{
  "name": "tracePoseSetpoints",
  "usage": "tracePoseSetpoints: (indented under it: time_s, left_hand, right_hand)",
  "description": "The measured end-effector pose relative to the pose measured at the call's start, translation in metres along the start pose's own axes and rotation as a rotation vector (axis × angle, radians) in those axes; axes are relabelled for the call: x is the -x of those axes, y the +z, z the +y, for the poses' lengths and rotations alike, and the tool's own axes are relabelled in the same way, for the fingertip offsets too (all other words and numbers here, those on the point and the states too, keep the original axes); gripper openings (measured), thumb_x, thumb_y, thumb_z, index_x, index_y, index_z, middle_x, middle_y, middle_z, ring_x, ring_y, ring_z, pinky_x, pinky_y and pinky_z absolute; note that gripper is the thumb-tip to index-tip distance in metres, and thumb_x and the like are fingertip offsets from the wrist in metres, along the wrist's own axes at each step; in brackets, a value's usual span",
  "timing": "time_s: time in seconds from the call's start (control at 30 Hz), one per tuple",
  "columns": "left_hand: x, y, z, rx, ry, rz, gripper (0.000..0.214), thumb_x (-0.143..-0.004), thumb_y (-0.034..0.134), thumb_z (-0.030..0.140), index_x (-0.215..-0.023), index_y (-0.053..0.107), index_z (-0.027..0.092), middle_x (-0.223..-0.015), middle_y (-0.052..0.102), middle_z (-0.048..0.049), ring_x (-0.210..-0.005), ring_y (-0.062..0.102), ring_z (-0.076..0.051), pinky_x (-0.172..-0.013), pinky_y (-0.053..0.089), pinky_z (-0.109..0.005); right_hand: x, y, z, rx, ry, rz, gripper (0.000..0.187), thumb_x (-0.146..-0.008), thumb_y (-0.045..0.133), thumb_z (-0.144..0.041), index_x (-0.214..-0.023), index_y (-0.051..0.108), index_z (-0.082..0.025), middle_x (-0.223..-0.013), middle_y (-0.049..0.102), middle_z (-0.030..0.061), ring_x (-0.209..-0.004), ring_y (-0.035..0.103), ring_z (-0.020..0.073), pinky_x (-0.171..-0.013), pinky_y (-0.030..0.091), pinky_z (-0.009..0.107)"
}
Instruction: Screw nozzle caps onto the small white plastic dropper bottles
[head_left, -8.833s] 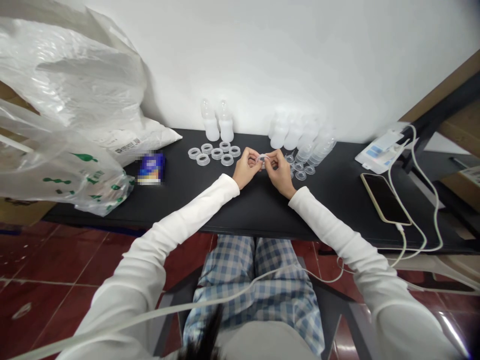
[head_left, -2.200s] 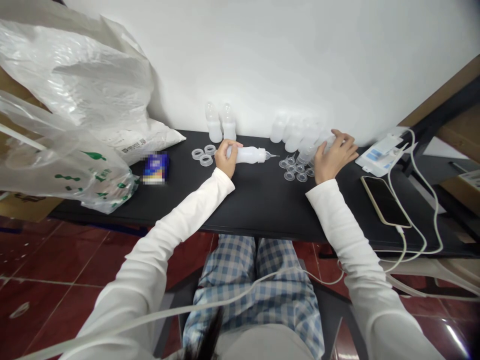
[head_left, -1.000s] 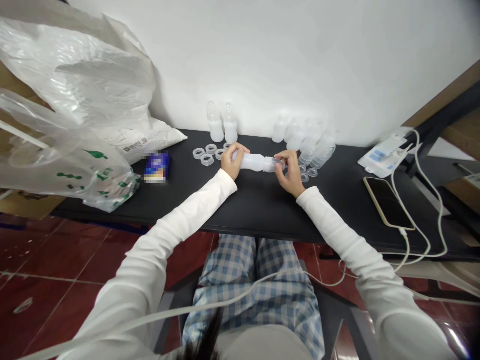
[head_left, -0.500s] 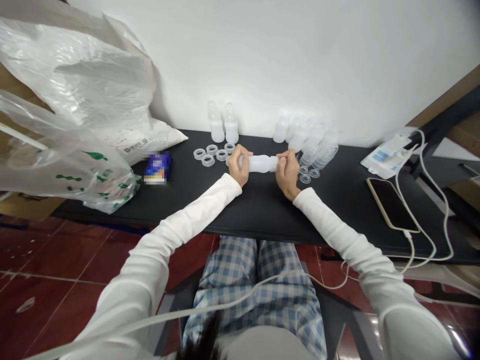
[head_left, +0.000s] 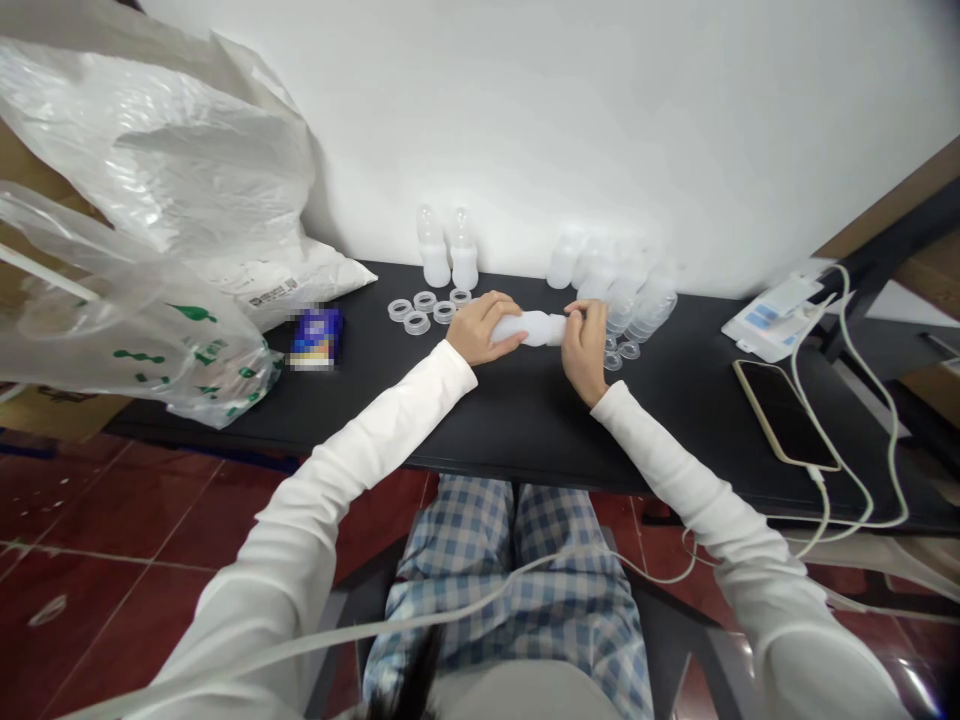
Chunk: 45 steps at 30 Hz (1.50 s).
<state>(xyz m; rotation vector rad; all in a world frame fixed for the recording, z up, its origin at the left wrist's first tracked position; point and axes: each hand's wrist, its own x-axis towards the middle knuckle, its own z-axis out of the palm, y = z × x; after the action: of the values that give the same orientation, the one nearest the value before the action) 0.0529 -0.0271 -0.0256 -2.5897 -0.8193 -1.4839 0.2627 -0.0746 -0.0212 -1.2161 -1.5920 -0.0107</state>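
A translucent white plastic baby bottle (head_left: 534,327) lies sideways above the black table (head_left: 517,420), held in both hands. My left hand (head_left: 480,328) wraps its body from the left. My right hand (head_left: 585,350) pinches the neck end, and the fingers hide the top of the bottle. Just left of my left hand stand several clear plastic collar rings (head_left: 424,307). Beyond my right hand lie several clear silicone teats (head_left: 613,358), partly hidden by my fingers.
Two upright bottles (head_left: 448,250) and a cluster of bottles (head_left: 611,280) stand along the white wall. Plastic bags (head_left: 127,290) and a blurred blue packet (head_left: 315,338) are at the left. A phone (head_left: 784,412) with white cables and a white box (head_left: 769,315) are at the right.
My hands have come closer together around the bottle. My left hand has shifted from the bottle's end onto its body, and my right hand now covers the neck.
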Motion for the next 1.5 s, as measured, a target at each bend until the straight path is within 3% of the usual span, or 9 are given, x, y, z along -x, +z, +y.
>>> tracePoseSetpoints:
  time_s: [0.1, 0.33, 0.53, 0.67, 0.77, 0.9, 1.0, 1.23, 1.5]
  left_hand:
    - [-0.002, 0.0, 0.005, -0.02, 0.017, -0.11, 0.062, -0.092, 0.059, 0.066, -0.133, 0.064, 0.021, -0.123, 0.071, -0.0143, -0.114, 0.07, -0.027, -0.098, 0.057, -0.04]
    - [0.0, 0.016, 0.01, -0.127, 0.02, -0.189, 0.056, -0.092, 0.064, 0.056, -0.134, 0.065, 0.019, -0.127, 0.073, -0.016, -0.12, 0.068, -0.031, -0.104, 0.052, -0.045]
    - [-0.005, 0.019, -0.009, -0.16, -0.239, 0.069, 0.05, -0.088, 0.072, 0.05, -0.13, 0.064, 0.024, -0.129, 0.072, -0.0148, -0.123, 0.06, -0.036, -0.106, 0.047, -0.051]
    - [-0.016, 0.036, -0.05, -0.041, -0.427, 0.248, 0.05, -0.082, 0.079, 0.052, -0.118, 0.063, 0.023, -0.116, 0.071, -0.0135, -0.107, 0.064, -0.032, -0.099, 0.051, -0.05]
    - [-0.035, 0.054, -0.076, 0.092, -0.552, 0.27, 0.044, -0.078, 0.085, 0.043, -0.109, 0.061, 0.022, -0.11, 0.065, -0.0115, -0.103, 0.066, -0.028, -0.098, 0.053, -0.047]
    - [-0.061, 0.063, -0.084, 0.062, -0.853, 0.129, 0.042, -0.071, 0.09, 0.024, -0.1, 0.06, 0.016, -0.105, 0.063, -0.0147, -0.107, 0.067, -0.034, -0.103, 0.05, -0.052]
    - [-0.072, 0.052, -0.068, -0.08, -0.955, -0.042, 0.037, -0.081, 0.081, 0.029, -0.109, 0.061, 0.014, -0.113, 0.067, -0.0186, -0.116, 0.065, -0.036, -0.105, 0.048, -0.05]
    - [-0.082, 0.022, -0.027, -0.557, -0.932, -0.358, 0.053, -0.1, 0.055, 0.044, -0.131, 0.058, 0.002, -0.133, 0.065, -0.028, -0.134, 0.054, -0.038, -0.111, 0.039, -0.045]
    - [-0.086, 0.023, -0.041, -0.591, -0.885, -0.453, 0.035, -0.101, 0.049, 0.03, -0.12, 0.067, 0.006, -0.124, 0.069, -0.0266, -0.127, 0.058, -0.041, -0.1, 0.043, -0.048]
  right_hand:
    - [-0.009, -0.012, 0.002, 0.016, -0.082, 0.127, 0.012, -0.099, 0.039, -0.029, -0.094, 0.049, -0.024, -0.096, 0.059, 0.0085, -0.093, 0.06, 0.0226, -0.086, 0.051, 0.042]
    - [-0.016, -0.017, 0.018, 0.057, -0.119, -0.057, 0.014, -0.096, 0.041, -0.028, -0.084, 0.046, -0.025, -0.079, 0.057, 0.0027, -0.074, 0.056, 0.0186, -0.076, 0.051, 0.036]
    - [-0.021, -0.029, 0.013, 0.162, -0.174, 0.026, 0.022, -0.101, 0.041, -0.035, -0.105, 0.056, -0.021, -0.11, 0.058, 0.0156, -0.103, 0.059, 0.0276, -0.087, 0.05, 0.045]
    - [-0.026, -0.038, 0.012, 0.302, -0.203, -0.111, 0.028, -0.103, 0.038, -0.037, -0.089, 0.057, -0.023, -0.084, 0.059, 0.0084, -0.084, 0.057, 0.0252, -0.083, 0.045, 0.043]
    - [-0.024, -0.034, 0.015, 0.418, -0.224, -0.273, 0.034, -0.104, 0.038, -0.036, -0.079, 0.057, -0.022, -0.072, 0.056, 0.0058, -0.073, 0.053, 0.0227, -0.08, 0.04, 0.041]
    - [-0.015, -0.025, 0.021, 0.586, -0.223, -0.4, 0.028, -0.1, 0.048, -0.034, -0.087, 0.067, -0.019, -0.085, 0.064, 0.0116, -0.084, 0.054, 0.0255, -0.082, 0.036, 0.041]
    - [-0.009, -0.023, 0.023, 0.734, -0.221, -0.486, 0.023, -0.097, 0.053, -0.029, -0.097, 0.072, -0.017, -0.108, 0.066, 0.0177, -0.099, 0.053, 0.0292, -0.085, 0.034, 0.041]
    - [-0.007, -0.025, 0.018, 0.904, -0.148, -0.567, 0.03, -0.099, 0.048, -0.024, -0.113, 0.073, -0.014, -0.113, 0.066, 0.021, -0.11, 0.051, 0.0341, -0.093, 0.03, 0.046]
    - [-0.007, -0.025, 0.02, 0.85, -0.137, -0.545, 0.026, -0.098, 0.054, -0.026, -0.112, 0.071, -0.014, -0.111, 0.067, 0.0196, -0.112, 0.051, 0.0352, -0.101, 0.031, 0.052]
